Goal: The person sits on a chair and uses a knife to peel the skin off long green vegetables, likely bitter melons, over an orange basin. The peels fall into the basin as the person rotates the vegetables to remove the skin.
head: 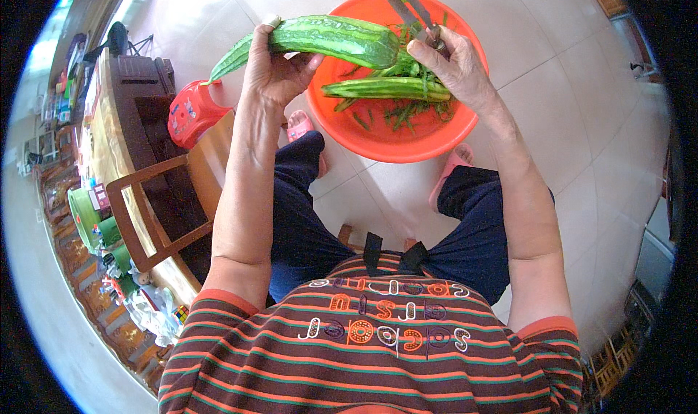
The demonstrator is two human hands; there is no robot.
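My left hand grips a long green luffa gourd near its middle, thumb on top. The gourd lies nearly level, its thin tip pointing left and its thick end over the basin. Pale, bare strips run along its skin. In my right hand is a peeler with a slotted metal blade, held by its handle, the blade pointing up and away from me. It is apart from the gourd. Below, an orange-red plastic basin holds another, peeled-looking gourd and green peelings.
The basin stands on a tiled floor between my feet in pink slippers. To the left are a red plastic stool, a wooden chair and a wooden table. Toys and green containers crowd the lower left.
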